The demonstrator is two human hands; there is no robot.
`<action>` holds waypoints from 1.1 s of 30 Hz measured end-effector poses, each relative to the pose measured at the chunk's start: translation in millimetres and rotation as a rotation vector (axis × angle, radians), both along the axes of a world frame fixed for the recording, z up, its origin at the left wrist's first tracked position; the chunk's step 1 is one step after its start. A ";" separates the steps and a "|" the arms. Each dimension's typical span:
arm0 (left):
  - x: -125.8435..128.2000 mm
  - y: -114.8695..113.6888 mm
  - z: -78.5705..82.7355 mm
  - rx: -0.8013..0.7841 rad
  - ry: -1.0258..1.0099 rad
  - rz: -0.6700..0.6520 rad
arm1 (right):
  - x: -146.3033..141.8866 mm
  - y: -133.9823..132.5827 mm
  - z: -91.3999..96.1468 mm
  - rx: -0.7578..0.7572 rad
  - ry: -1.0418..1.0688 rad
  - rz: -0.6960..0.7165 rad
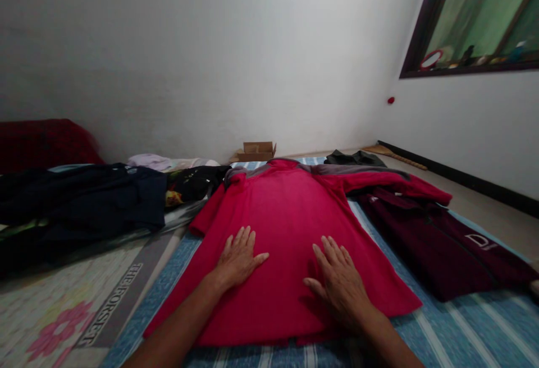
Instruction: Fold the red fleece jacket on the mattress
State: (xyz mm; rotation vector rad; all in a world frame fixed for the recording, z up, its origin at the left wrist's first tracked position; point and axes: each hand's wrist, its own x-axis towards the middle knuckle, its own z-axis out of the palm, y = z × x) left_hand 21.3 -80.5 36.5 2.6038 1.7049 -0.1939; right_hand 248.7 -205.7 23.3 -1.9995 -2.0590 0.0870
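Observation:
A red jacket (286,216) with grey shoulders lies spread out in front of me, its collar pointing away toward the wall. My left hand (239,257) rests flat on its lower left part, fingers stretched out and thumb apart. On the lower right part is my right hand (337,278), also open with its fingers spread, palm down over the cloth. Neither hand grips anything. The jacket's right sleeve reaches out over a folded maroon garment (438,244) with white lettering. Its left sleeve lies bent close along the side.
Dark blue clothes (122,197) and a black printed garment (196,183) lie at the left. Underneath is a blue striped sheet (467,323) beside a flowered mat (54,295). A cardboard box (257,151) stands by the wall; a dark green garment (355,158) lies at the far right.

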 end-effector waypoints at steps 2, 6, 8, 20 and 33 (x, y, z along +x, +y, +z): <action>-5.7 0.7 -7.3 0.020 -0.009 -0.001 | 4.7 0.8 -11.9 -0.015 0.004 -0.044; -9.9 1.6 -14.0 0.033 -0.019 0.004 | 8.7 0.1 -25.9 -0.070 0.009 -0.111; -9.5 2.1 -13.7 0.031 -0.015 0.003 | 8.3 0.2 -26.9 -0.090 0.013 -0.108; -9.3 -3.8 -5.3 0.118 -0.043 0.092 | 31.4 16.4 -17.2 0.005 0.011 -0.147; -10.4 -2.2 -6.0 0.085 -0.055 0.175 | 50.0 29.8 -38.0 -0.073 0.029 -0.245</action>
